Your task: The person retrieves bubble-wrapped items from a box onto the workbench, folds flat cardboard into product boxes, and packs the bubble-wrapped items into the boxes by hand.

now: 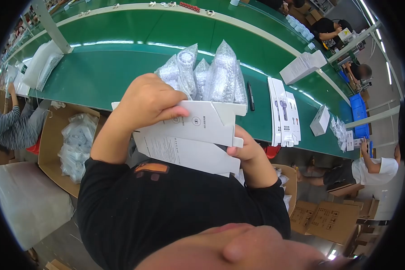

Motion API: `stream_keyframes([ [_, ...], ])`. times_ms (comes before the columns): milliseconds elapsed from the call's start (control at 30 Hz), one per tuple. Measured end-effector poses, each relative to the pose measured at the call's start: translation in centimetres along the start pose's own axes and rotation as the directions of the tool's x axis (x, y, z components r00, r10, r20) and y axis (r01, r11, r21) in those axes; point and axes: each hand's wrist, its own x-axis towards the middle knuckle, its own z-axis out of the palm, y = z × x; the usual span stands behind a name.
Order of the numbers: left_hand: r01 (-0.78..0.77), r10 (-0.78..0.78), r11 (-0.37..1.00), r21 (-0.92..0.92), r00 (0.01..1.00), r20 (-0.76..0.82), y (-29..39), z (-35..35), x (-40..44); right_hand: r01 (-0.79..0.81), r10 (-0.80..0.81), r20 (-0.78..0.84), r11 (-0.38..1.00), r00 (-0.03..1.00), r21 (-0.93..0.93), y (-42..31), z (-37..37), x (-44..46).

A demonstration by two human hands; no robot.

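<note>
A white printed carton (184, 141), partly folded, is held in front of my chest at the table's edge. My left hand (155, 99) grips its upper left part, with the thumb lying on the printed face. At the carton's right side, my right hand (245, 146) pinches a flap near the lower corner. Just beyond the carton, several items in bubble wrap (220, 74) stand on the green table (99, 74). To their right lie a black pen (250, 96) and a stack of flat printed cartons (284, 112).
A cardboard box (54, 148) with plastic-wrapped parts stands at the left, another box (289, 180) at the right. A small white box (320, 120) and a carton stack (303, 66) are farther right. Other people sit or stand around the table.
</note>
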Motion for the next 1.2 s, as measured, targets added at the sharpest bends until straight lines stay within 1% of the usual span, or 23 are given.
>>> stream_keyframes([
  [67, -0.019, 0.019, 1.000, -0.020, 0.999, 0.029, -0.1, 0.1, 0.0, 0.021, -0.026, -0.039, 0.993, 0.999, -0.114, 0.1, 0.2, 0.1],
  [167, -0.005, 0.006, 0.993, -0.118, 1.000, 0.006, -0.1, 0.3, -0.1, -0.012, 0.003, -0.100, 0.996, 0.995, -0.093, 0.2, 1.4, 1.2],
  [200, -0.040, 0.044, 0.987, -0.157, 0.999, 0.021, 0.1, 0.2, 0.1, -0.027, 0.016, -0.129, 0.996, 0.991, -0.082, 0.3, 1.7, 1.4],
  [233, -0.073, 0.082, 0.978, -0.196, 0.996, 0.036, 0.3, 0.1, 0.3, -0.158, 0.143, -0.096, 0.971, 0.985, -0.177, 1.1, 0.9, 1.9],
  [267, -0.067, 0.076, 0.978, -0.196, 0.996, 0.037, 0.4, 0.1, 0.3, -0.161, 0.147, -0.093, 0.972, 0.985, -0.173, 0.9, 1.0, 1.6],
  [300, -0.063, 0.066, 0.991, -0.114, 0.997, 0.028, 0.4, 0.0, 0.3, -0.212, 0.220, -0.133, 0.974, 0.966, 0.077, 0.4, 1.2, 1.2],
  [333, -0.057, 0.057, 0.998, -0.029, 0.998, 0.015, 0.3, -0.2, 0.3, -0.242, 0.301, -0.150, 0.916, 0.942, 0.321, 0.1, 1.1, 1.0],
  [367, -0.048, 0.048, 0.999, -0.023, 0.999, 0.013, 0.0, -0.3, 0.2, -0.182, 0.228, -0.106, 0.927, 0.968, 0.328, 0.9, 0.4, 0.9],
  [400, -0.021, 0.020, 1.000, 0.011, 0.999, 0.029, -0.4, -0.3, 0.1, -0.190, 0.233, -0.095, 0.925, 0.968, 0.329, 0.9, 0.5, 1.2],
  [433, 0.005, -0.007, 0.999, 0.045, 0.999, 0.046, -0.7, -0.4, -0.1, -0.081, 0.096, -0.023, 0.930, 0.995, 0.358, 1.1, 0.6, 1.4],
  [500, 0.027, -0.029, 0.998, 0.049, 0.999, 0.043, -0.9, -0.4, -0.2, 0.018, -0.043, 0.052, 0.916, 0.998, 0.401, 1.1, 0.8, 1.9],
  [567, 0.046, -0.049, 0.998, 0.050, 0.998, 0.042, -1.3, -0.4, -0.4, 0.006, 0.038, -0.111, 0.927, 0.993, 0.374, 0.1, 1.1, 2.4],
  [600, 0.067, -0.067, 0.998, -0.015, 0.998, 0.011, -1.6, -0.3, -0.4, 0.000, 0.075, -0.194, 0.933, 0.978, 0.359, -0.2, 1.2, 2.6],
  [633, 0.083, -0.084, 0.994, -0.078, 0.996, -0.019, -1.8, -0.3, -0.5, 0.000, 0.073, -0.188, 0.932, 0.979, 0.362, -0.2, 1.1, 3.0],
  [767, 0.084, -0.086, 0.995, -0.061, 0.996, -0.024, -2.6, -1.1, -0.8, -0.011, 0.072, -0.123, 0.899, 0.990, 0.439, -0.8, 0.4, 4.9],
  [800, 0.063, -0.063, 0.998, -0.005, 0.998, -0.023, -2.8, -1.4, -0.8, -0.019, 0.040, -0.121, 0.985, 0.992, 0.172, -1.4, 0.5, 5.3],
  [833, 0.044, -0.043, 0.998, 0.047, 0.999, -0.020, -2.8, -1.6, -0.9, -0.024, 0.012, -0.113, 0.994, 0.993, -0.106, -1.7, 0.7, 5.5],
  [867, 0.047, -0.046, 0.998, 0.048, 0.999, -0.015, -3.0, -1.8, -0.9, -0.023, 0.012, -0.112, 0.995, 0.994, -0.100, -1.9, 0.6, 5.6],
  [900, 0.030, -0.030, 0.999, 0.022, 0.999, -0.016, -3.3, -2.0, -0.9, -0.142, 0.138, -0.092, 0.989, 0.986, -0.033, -2.1, 0.4, 5.9],
  [967, 0.030, -0.030, 1.000, -0.006, 0.999, -0.016, -3.7, -2.2, -1.0, -0.227, 0.231, -0.039, 0.970, 0.972, 0.086, -1.9, 0.6, 6.3],
  [1000, 0.002, -0.002, 1.000, 0.006, 1.000, -0.031, -4.0, -2.3, -1.1, -0.234, 0.237, -0.032, 0.968, 0.971, 0.090, -1.7, 0.8, 6.4],
  [1167, -0.046, 0.050, 0.998, 0.036, 0.994, -0.100, -4.1, -3.7, -1.2, -0.225, 0.228, -0.104, 0.974, 0.968, 0.036, -0.1, 2.2, 6.2],
  [1200, -0.064, 0.068, 0.997, 0.043, 0.993, -0.098, -4.1, -3.7, -1.3, -0.207, 0.198, -0.074, 0.968, 0.977, -0.143, -0.2, 2.6, 6.2],
])
